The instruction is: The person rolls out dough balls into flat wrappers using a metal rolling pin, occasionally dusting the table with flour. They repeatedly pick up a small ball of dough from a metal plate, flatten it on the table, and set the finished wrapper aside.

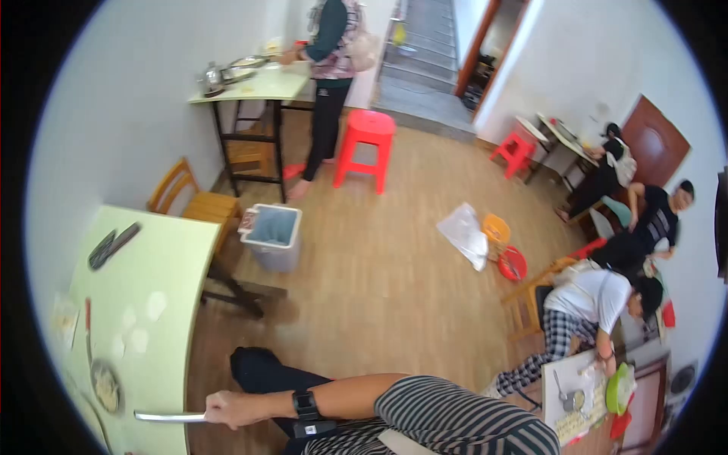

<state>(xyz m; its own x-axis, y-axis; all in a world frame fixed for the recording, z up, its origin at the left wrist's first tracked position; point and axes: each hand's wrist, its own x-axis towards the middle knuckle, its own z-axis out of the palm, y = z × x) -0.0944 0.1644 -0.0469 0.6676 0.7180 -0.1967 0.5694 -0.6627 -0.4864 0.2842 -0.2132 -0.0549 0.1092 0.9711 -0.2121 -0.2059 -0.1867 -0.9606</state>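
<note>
My right hand [226, 409] reaches across from the lower right, with a dark watch on its wrist. Its fingers are closed around one end of a slim silvery metal bar [168, 416]; I cannot make out its exact kind. The bar points left over the edge of a pale green table [171, 243]. On this table lie several thin white rounds [156, 305], like dough wrappers. A round dish [106, 387] of pale food stands close by, with a long red-handled utensil [89, 318] beside it. My left hand is out of view.
A grey bin [274, 239] and wooden chair [201, 206] stand beyond my table. A red stool [365, 148] is near a person [330, 83] at another table. Bag [464, 235] and basins [512, 263] lie on the floor. Several people work at right; one [591, 296] sits.
</note>
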